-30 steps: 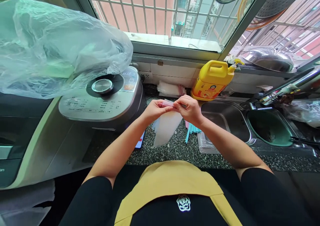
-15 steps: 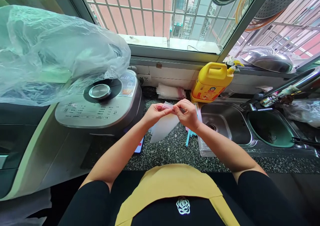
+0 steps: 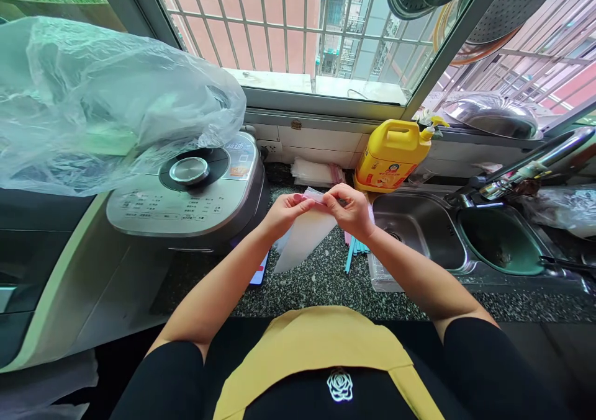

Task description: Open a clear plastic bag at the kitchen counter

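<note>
Two bare hands meet above a speckled counter [image 3: 316, 291], fingertips close together, both pinching one translucent bag [image 3: 305, 237]. Left hand [image 3: 285, 214] grasps the bag's upper edge at its left end; right hand [image 3: 351, 211] grasps it at the right, thumb bent over. Pinkish strip along that edge, partly hidden by fingers. Bag body slants from the grip toward the wearer and somewhat left; cannot tell whether its lower corner touches the counter.

Just beyond the grip, near the wall: a stack of clear bags [image 3: 313, 172]. Beyond and to the right, a yellow jug [image 3: 390, 159] with a pump top. Right of the grip and nearer the wearer, blue strips [image 3: 352, 254] in a loose heap, a clear tray [image 3: 384, 282] beside them, partly under the right forearm. Farther right, a steel sink [image 3: 431, 224]. Left of the grip, a rice cooker [image 3: 179, 206]; a phone [image 3: 259, 275] lies nearer the wearer, partly covered by the left forearm.
</note>
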{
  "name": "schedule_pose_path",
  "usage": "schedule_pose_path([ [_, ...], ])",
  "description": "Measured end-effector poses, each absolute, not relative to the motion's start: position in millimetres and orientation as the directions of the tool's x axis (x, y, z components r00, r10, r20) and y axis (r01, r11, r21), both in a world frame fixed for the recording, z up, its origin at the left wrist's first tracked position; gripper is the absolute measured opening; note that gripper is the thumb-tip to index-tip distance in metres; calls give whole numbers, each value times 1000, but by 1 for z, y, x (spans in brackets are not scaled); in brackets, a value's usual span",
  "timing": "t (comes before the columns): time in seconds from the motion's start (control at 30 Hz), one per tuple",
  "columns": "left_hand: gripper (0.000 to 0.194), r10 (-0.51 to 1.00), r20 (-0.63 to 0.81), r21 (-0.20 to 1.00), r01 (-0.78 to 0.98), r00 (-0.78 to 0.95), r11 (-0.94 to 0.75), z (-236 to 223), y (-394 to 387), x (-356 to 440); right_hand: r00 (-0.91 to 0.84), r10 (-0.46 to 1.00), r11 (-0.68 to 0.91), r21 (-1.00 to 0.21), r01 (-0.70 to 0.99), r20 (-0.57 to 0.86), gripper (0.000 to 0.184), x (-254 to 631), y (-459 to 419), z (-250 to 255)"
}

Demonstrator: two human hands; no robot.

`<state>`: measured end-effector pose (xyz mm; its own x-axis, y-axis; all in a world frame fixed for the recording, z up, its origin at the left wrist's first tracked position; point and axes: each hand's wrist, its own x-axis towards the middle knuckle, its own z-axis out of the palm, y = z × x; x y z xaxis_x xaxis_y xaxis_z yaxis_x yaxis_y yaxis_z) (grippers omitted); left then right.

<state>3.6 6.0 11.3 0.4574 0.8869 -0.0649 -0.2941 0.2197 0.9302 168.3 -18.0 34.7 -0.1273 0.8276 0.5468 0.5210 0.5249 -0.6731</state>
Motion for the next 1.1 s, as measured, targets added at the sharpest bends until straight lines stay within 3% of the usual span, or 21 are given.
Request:
schedule_pose_path([
  [0.2,45,870,-95,936,-253,483,243,15,6,-4,-307,906,413,-767,491,292,21,174,-10,46],
  [0.43,44,825,-243,962,22,510,270,10,12,-19,-182,917,399,-810,430,355,19,182,1,54],
  [0.67,38,823,-195,978,42,534,204,-5,22,-11,-246,950,303,-768,564,194,23,200,11,44],
  [0.8,40,774,-305,952,155,556,263,-23,30,-13,-139,957,287,-759,584,255,28,219,15,39],
  [0.9,46,838,-348,937,127,421,325,-48,32,-13,-19,971,206,-789,579,240,30,241,20,26],
  [1.0,47,937,-318,948,79,147,309,-74,35,-5,74,993,32,-823,567,90,32,259,27,-1],
  [1.1,37,958,-286,947,151,-8,284,-92,51,8,190,979,-173,-805,568,-76,24,266,42,-36],
])
